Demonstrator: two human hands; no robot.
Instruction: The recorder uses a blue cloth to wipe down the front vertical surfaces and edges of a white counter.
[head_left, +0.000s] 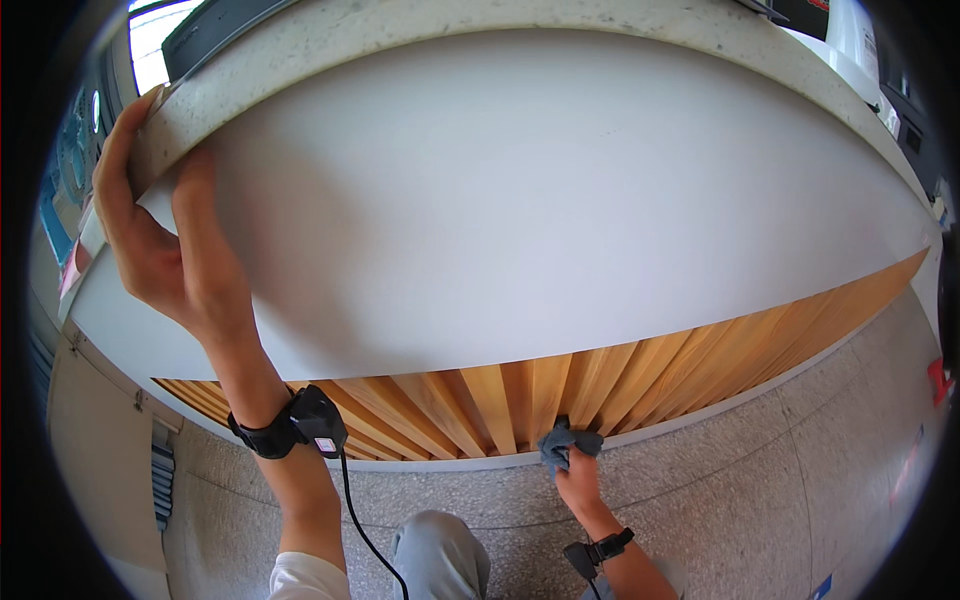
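One crumpled grey fabric cloth (556,449), likely light, soft, best gripped mid-bunch, is pinched, fingertips partly hidden, by right hand (578,482) at lower edge of slatted wooden panel (547,390); left hand (185,262) fingers clasp left corner of speckled stone tabletop (400,50).

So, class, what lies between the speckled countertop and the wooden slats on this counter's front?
In the head view, a smooth white panel lies between the speckled countertop, held at its edge by the left hand, and the wooden slats.
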